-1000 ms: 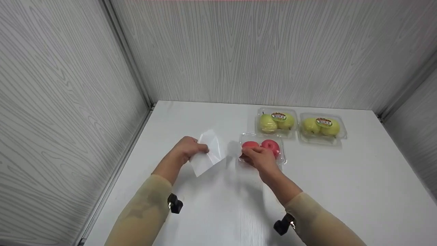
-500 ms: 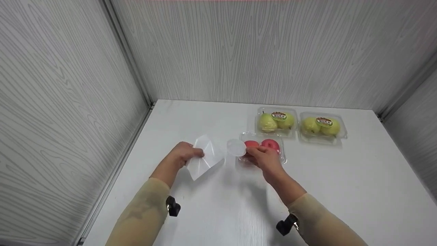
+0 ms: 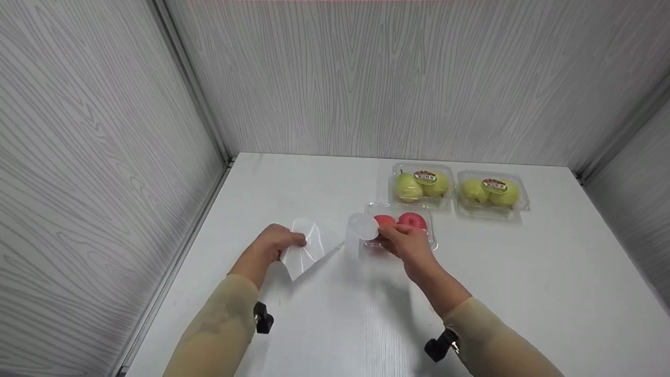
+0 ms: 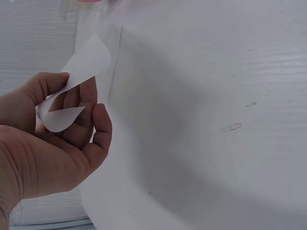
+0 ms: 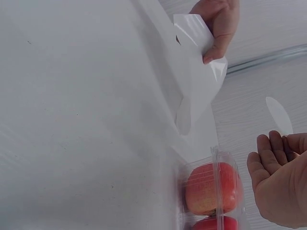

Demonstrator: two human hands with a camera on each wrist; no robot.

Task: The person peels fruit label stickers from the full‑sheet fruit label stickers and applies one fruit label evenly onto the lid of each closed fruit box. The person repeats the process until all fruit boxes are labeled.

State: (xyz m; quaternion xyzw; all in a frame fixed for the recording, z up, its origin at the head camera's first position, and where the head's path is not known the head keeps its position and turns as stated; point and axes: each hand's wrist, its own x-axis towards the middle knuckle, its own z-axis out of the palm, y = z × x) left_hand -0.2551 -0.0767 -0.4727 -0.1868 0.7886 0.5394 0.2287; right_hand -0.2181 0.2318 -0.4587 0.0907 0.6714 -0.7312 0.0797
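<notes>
My left hand (image 3: 273,243) grips a glossy white sheet (image 3: 310,251), thumb on top, left of the middle of the table. In the left wrist view the sheet (image 4: 91,60) bends into a curl between thumb and fingers. My right hand (image 3: 411,248) pinches a round whitish sticker (image 3: 363,226) by its right edge. Seen from the right wrist, the sticker (image 5: 279,115) stands almost edge-on above the fingertips. Behind and below that hand is a clear plastic box (image 3: 402,209) with two red apples (image 3: 413,220), partly covered by the fingers.
Two more clear boxes stand farther back, each with two yellow-green pears: one box of pears (image 3: 410,189) behind the apples, another (image 3: 473,191) to its right. Both carry an oval label (image 3: 494,185) on top. Grey wood-grain panels (image 3: 366,78) enclose the white table (image 3: 523,293).
My left hand has drawn the sheet left and toward me. My right hand has turned the sticker up from a faint shape to a full pale disc, shifting slightly right.
</notes>
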